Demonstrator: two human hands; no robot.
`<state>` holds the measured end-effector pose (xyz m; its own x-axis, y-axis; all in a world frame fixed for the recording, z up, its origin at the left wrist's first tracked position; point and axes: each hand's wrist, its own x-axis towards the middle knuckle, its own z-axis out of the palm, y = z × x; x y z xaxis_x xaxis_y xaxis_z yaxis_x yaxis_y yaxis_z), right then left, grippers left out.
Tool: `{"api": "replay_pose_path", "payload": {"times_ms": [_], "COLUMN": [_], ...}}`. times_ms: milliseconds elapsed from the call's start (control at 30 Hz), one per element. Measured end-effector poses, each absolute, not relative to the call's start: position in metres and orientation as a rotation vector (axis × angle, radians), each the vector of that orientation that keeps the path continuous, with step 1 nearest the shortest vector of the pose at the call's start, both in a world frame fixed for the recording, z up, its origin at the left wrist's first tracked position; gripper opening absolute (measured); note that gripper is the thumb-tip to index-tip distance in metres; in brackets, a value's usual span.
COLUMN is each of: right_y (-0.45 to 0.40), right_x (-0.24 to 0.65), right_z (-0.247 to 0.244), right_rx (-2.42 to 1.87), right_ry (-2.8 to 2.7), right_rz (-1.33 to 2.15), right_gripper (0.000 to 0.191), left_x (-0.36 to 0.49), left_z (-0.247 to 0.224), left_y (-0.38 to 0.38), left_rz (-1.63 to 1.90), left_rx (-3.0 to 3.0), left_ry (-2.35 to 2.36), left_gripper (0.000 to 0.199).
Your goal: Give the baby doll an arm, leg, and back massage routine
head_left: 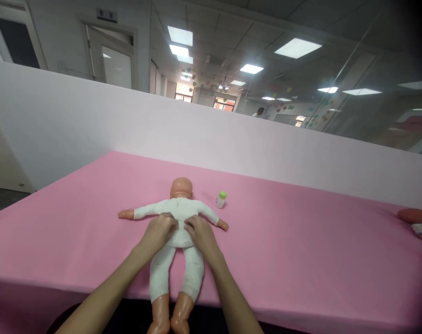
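Curling over the front of a baby doll [179, 211], the left hand [155, 233] and right hand [201, 234] sit side by side at its waist, their fingertips [172, 221] almost meeting at the midline. Each grip is partly closed, with the fingers bent onto the doll's white suit [193, 239]. Whether they pinch the cloth or only press on it, the view does not settle.

The doll lies on its back on a surface [301, 250] covered in pink cloth, head pointing away from the person and arms spread wide. Its legs run toward the person, with the feet [169, 315] at the near edge. A small white bottle [220, 200] with a green cap stands just beside the doll's head and arm, on the right in view. At the far right edge, a second doll-like object [414, 225] lies partly cut off. Beyond the surface rises a white partition [197, 139], and a co-worker [258, 112] appears far off.
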<state>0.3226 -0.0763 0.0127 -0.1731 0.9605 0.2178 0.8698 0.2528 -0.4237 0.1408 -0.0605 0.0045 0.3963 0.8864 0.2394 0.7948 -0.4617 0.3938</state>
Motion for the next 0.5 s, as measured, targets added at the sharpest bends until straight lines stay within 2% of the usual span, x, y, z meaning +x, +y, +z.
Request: {"api": "replay_pose_path", "payload": {"times_ms": [167, 333, 500], "right_y": [-0.077, -0.067, -0.086], "right_x": [0.313, 0.303, 0.317], "right_z": [-0.004, -0.016, 0.002], "right_rx": [-1.824, -1.946, -1.723], "right_ry": [-2.145, -2.096, -2.054], "right_rz": [0.162, 0.077, 0.226], "right_gripper": [0.021, 0.027, 0.023], "left_x": [0.152, 0.161, 0.145], "left_z": [-0.005, -0.016, -0.004], "left_y": [-0.060, -0.048, -0.064], "left_rz": [0.508, 0.488, 0.619], "left_rx": [2.495, 2.476, 2.488], "left_ry": [1.567, 1.638, 1.527], "left_gripper": [0.029, 0.024, 0.024]}}
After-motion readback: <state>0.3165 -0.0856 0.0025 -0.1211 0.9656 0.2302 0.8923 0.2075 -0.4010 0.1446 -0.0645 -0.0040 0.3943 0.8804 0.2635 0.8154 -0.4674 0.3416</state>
